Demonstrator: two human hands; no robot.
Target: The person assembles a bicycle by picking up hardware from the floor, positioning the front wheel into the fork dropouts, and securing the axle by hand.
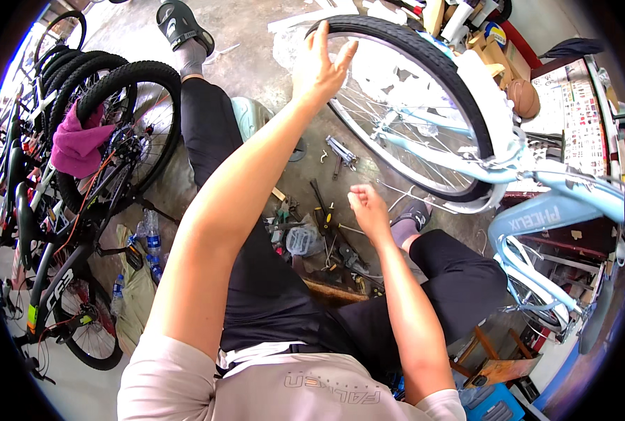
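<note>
Left hand [319,74] is resting spread-fingered on the tyre [396,31] of the light-blue bicycle [586,196], ahead-right, presumably steadying it. Right hand [370,210] is hovering curled above tools [329,216]; cannot tell whether it is pinching anything.

Open air btwn R hand [368,212] and the bike wheel's tire [368,25], w/ a metal part [342,152] low on the floor [295,181]. Spokes bar most reach thru the wheel; L hand [319,70] sits at its L edge. Light-blue frame [530,219] blocks far R. Low pass L of R hand hits screwdriver [330,213], loose tools & clear tub [303,241]. L leg [217,119] and R leg [460,270] hem in both sides; parked bikes [168,105] wall off far L.
</note>
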